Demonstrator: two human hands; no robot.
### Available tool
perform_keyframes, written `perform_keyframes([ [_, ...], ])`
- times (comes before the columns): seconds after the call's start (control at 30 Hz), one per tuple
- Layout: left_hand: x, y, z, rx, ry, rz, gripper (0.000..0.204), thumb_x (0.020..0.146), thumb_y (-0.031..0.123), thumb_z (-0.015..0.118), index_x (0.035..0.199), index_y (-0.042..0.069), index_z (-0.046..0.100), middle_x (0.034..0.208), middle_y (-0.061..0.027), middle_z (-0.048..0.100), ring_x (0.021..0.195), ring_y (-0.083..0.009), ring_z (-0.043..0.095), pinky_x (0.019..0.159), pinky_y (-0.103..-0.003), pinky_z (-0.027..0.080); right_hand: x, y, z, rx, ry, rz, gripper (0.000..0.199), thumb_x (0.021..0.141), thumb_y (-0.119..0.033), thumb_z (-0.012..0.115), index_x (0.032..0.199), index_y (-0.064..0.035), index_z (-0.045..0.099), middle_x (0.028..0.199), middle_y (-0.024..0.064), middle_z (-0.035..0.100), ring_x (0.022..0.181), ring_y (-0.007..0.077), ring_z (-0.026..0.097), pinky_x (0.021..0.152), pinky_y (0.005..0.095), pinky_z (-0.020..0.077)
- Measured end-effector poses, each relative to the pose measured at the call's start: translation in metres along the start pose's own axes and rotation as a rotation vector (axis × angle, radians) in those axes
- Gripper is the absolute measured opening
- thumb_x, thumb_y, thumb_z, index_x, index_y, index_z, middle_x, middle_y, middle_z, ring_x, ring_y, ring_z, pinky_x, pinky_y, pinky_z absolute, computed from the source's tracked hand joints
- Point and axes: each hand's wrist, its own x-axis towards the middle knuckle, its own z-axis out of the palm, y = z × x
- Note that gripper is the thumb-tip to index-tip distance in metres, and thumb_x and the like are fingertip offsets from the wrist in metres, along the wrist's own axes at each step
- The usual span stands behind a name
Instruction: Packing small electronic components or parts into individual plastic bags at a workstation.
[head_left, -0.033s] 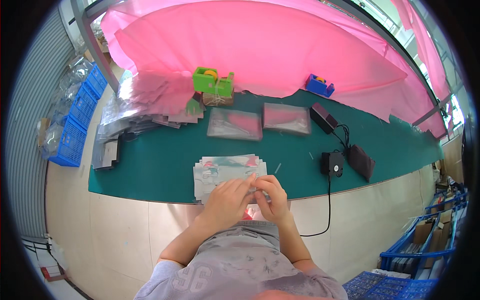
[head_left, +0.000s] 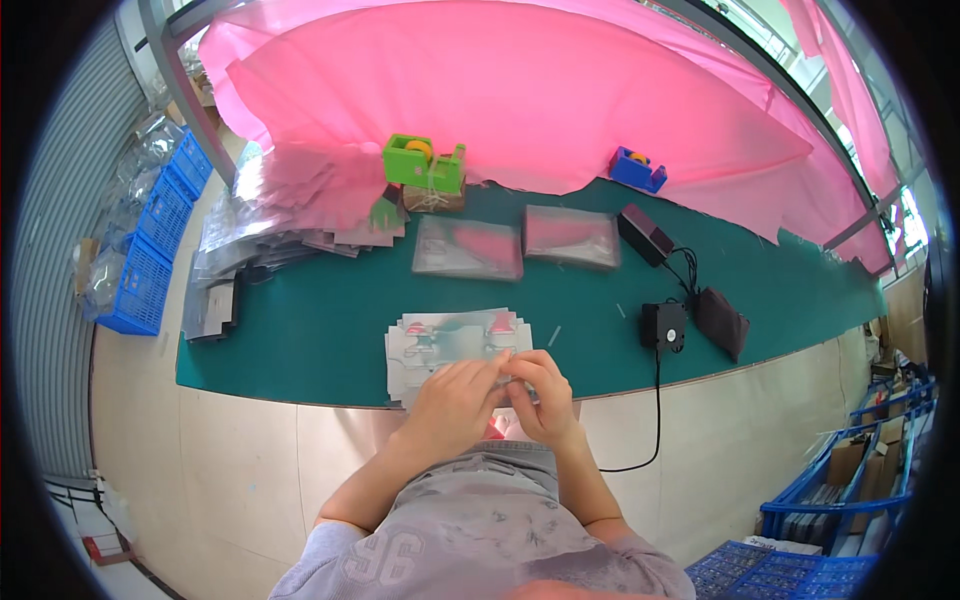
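Both hands, left hand (head_left: 452,392) and right hand (head_left: 541,397), are held together at the mat's near edge, fingertips seemingly pinched on a small clear bag (head_left: 508,366) just over the bag stack (head_left: 452,338).

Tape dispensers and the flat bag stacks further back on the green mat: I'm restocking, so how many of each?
Tape dispensers: 2, one green, one blue
Flat clear bag stacks behind the hands: 2, left, right
Total: 4

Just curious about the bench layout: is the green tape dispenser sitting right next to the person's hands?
No, the green tape dispenser stands at the far edge of the green mat, while both hands work at the near edge.
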Motion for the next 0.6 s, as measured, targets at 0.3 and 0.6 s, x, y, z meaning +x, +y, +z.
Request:
perform_keyframes([
  [0.3,0.006,-0.001,0.004,-0.270,-0.086,-0.242,0.027,0.090,0.010,0.059,0.114,-0.001,0.063,0.092,-0.0194,0.065,0.081,-0.0347,0.064,0.074,-0.043,0.050,-0.009,0.010,-0.010,-0.168,-0.011,0.079,0.026,0.081,0.000,0.066,0.106,-0.0047,0.060,0.097,0.0143,0.059,0.079,0.0327,0.063,0.063,0.0378,0.0531],
  [0.6,-0.003,-0.021,0.017,-0.272,-0.128,-0.195,0.033,0.094,0.015,0.057,0.121,-0.004,0.062,0.076,-0.0129,0.058,0.063,-0.0228,0.054,0.062,-0.035,0.042,-0.008,0.004,-0.016,-0.176,0.043,0.038,0.014,0.089,-0.009,0.060,0.102,-0.0072,0.055,0.093,0.0092,0.054,0.069,0.0300,0.062,0.058,0.0373,0.0513],
])
